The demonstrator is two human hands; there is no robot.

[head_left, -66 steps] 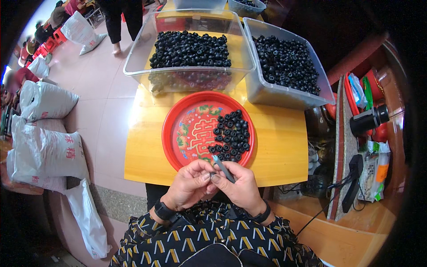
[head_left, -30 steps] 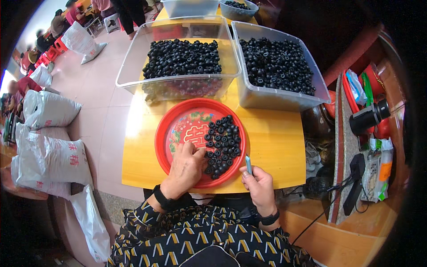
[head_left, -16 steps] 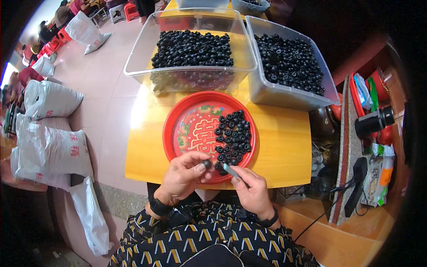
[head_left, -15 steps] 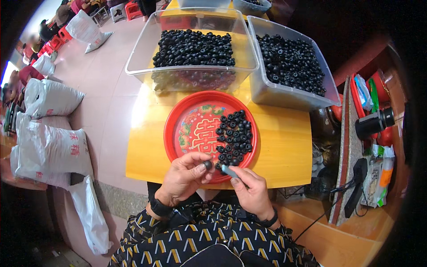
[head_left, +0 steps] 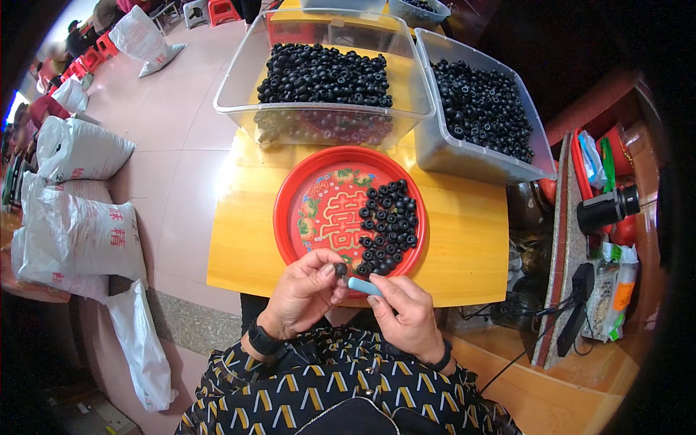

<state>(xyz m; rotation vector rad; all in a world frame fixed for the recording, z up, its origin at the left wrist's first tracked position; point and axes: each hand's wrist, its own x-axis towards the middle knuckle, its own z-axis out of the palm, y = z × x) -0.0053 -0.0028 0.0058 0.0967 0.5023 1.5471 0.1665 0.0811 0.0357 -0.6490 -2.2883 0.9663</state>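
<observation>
One black piece (head_left: 341,270), pinched between thumb and forefinger of the left hand (head_left: 307,288) above the near rim of the red tray (head_left: 286,210); loose black pieces (head_left: 391,221) fill its right half — done or undone, cannot tell. One blue tool (head_left: 363,286), clamped in the right hand (head_left: 404,308) — long axis nearly crosswise, exposed end pointing left toward the held piece.

On the table (head_left: 464,239), 2 bins (head_left: 458,156) stand behind a tray (head_left: 281,210) with beads (head_left: 391,217) at right
</observation>
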